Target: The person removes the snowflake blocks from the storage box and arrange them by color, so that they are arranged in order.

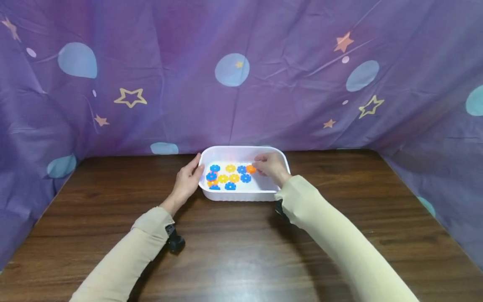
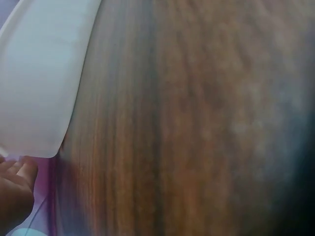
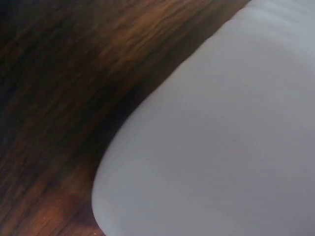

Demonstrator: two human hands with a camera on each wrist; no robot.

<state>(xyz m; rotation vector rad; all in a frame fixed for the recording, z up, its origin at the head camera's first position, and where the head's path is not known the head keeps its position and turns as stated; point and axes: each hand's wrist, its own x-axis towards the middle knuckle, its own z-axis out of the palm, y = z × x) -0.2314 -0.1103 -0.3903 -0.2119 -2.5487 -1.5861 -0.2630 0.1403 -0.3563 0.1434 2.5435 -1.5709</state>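
A white plastic basin (image 1: 241, 196) stands on the table, with several blue, yellow and orange flower-shaped plastic pieces lying mostly in its left half. My left hand (image 1: 185, 179) grips the basin's left end, thumb at the rim and fingers along the outside; the left wrist view shows that hand (image 2: 15, 194) at the end of the basin wall (image 2: 42, 83). Inside the basin, my right hand (image 1: 272, 166) pinches an orange flower-shaped piece (image 1: 250, 169) beside a blue one (image 1: 242, 169). In the right wrist view the basin's outer wall (image 3: 211, 137) hides the right hand.
The brown wooden table (image 1: 226, 247) extends around the basin. Right behind its far edge hangs a purple curtain (image 1: 188, 84) printed with stars and circles. A black wrist device (image 1: 175, 241) sticks out under the left sleeve (image 1: 128, 256).
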